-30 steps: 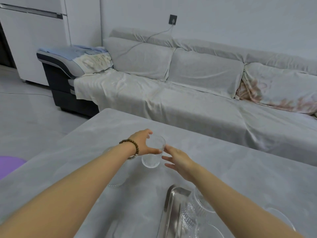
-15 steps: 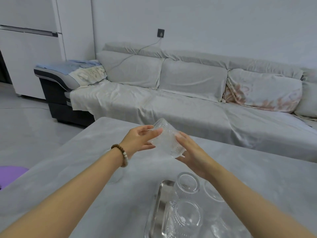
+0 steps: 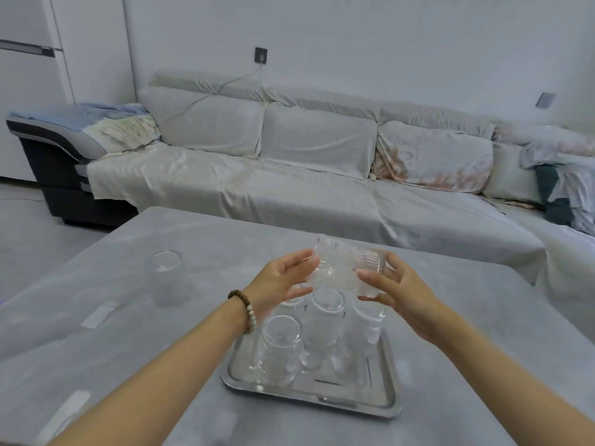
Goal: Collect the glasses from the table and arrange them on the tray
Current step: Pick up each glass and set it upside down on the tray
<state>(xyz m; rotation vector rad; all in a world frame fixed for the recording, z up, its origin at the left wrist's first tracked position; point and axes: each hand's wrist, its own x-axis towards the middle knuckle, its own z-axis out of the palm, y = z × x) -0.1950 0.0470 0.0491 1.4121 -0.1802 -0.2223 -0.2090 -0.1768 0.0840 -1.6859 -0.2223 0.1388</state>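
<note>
A clear textured glass [image 3: 335,268] is held tilted between both hands above the far end of the steel tray [image 3: 383,402]. My left hand [image 3: 283,278], with a bead bracelet on the wrist, touches its left side. My right hand [image 3: 399,291] touches its right side. A ribbed glass [image 3: 373,260] shows just behind it by my right fingers. Several clear glasses [image 3: 280,352] stand on the tray. One more clear glass [image 3: 167,278] stands alone on the grey table at the left.
The grey table [image 3: 128,317] spreads all round the tray. Behind it runs a long sofa [image 3: 289,175] under a pale cover. A white fridge [image 3: 29,75] stands at the far left.
Both hands have carried the textured glass nearer and over the tray. The view has tipped down, so the whole tray and the lone glass at the left now show.
</note>
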